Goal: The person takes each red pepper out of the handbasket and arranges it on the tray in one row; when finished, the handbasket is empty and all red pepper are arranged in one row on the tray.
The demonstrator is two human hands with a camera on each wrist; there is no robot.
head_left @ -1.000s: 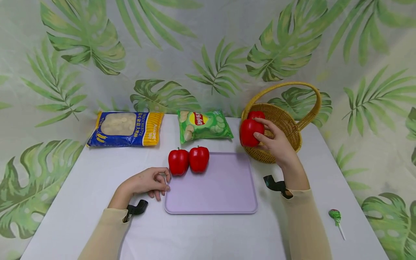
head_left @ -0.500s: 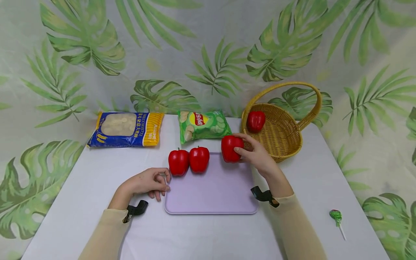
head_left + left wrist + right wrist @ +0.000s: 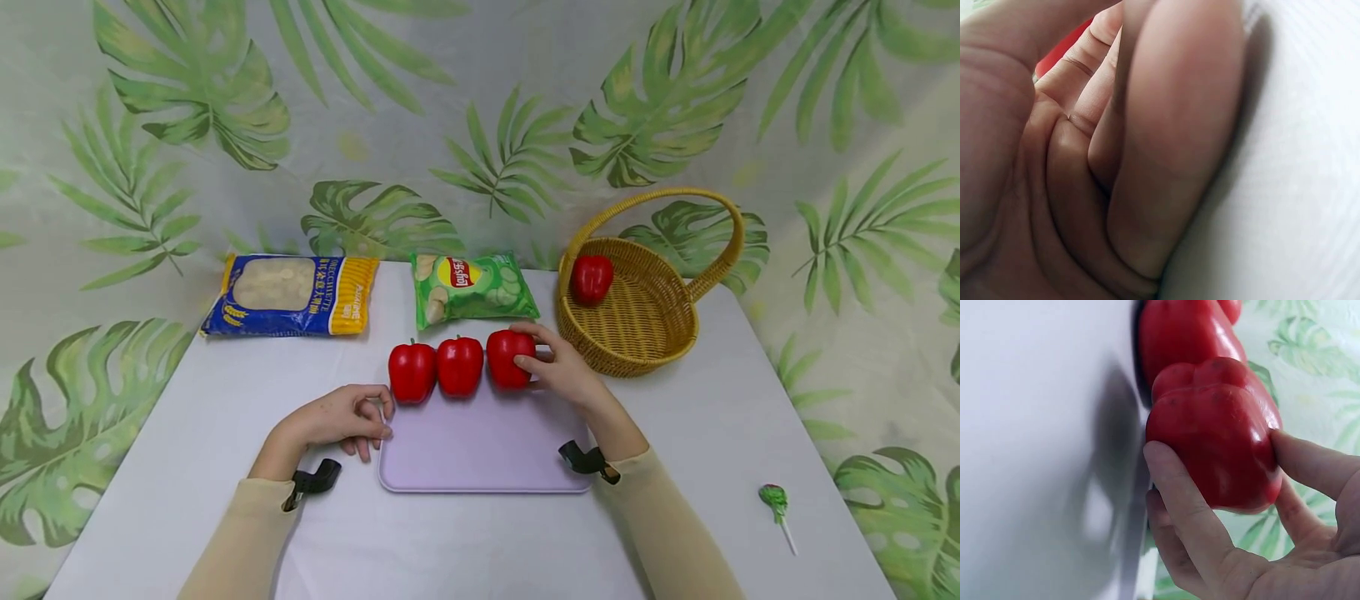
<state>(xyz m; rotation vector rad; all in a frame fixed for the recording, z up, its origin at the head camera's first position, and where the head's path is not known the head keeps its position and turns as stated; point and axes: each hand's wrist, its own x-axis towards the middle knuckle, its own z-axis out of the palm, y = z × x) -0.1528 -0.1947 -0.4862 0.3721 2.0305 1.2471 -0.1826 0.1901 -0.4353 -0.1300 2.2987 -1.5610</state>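
My right hand point(image 3: 564, 370) holds a red bell pepper point(image 3: 510, 358) by its sides, low over the back of a lilac tray point(image 3: 480, 450). The right wrist view shows this bell pepper point(image 3: 1210, 437) between the thumb and the fingers, with another red pepper point(image 3: 1185, 337) just beyond it. Two red bell peppers point(image 3: 411, 373) stand side by side at the tray's back left. My left hand point(image 3: 341, 419) rests at the tray's left edge, its fingers loosely curled and the tips overlapping the rim. Curled fingers point(image 3: 1172, 125) close to the white tabletop fill the left wrist view.
A wicker basket point(image 3: 637, 354) with a tall handle stands at the back right, one red bell pepper point(image 3: 592, 280) inside. Behind the tray lie a green chip bag point(image 3: 474, 288) and a blue-and-yellow pasta bag point(image 3: 288, 297). A lollipop point(image 3: 776, 504) lies at the far right.
My right hand has carried the bell pepper leftward from over the basket, down to the tray beside the other two. The left hand has stayed in place.
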